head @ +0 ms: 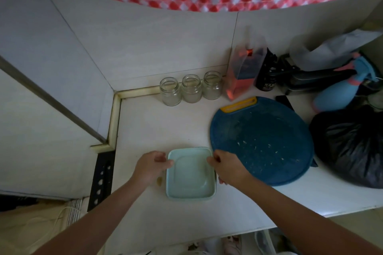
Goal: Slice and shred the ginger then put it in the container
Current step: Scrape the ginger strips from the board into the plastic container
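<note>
Final step, we judge: left hand (152,164) and right hand (226,165) grasp opposite edges of the pale-blue square plastic container (189,196); the ginger is unseen, possibly sealed inside. Next, press the rim down evenly.

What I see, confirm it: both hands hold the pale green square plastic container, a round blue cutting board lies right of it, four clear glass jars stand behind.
Wrong count: the head view shows three clear glass jars, not four. The left hand and right hand do hold the pale green square plastic container, round blue cutting board to its right.
</note>
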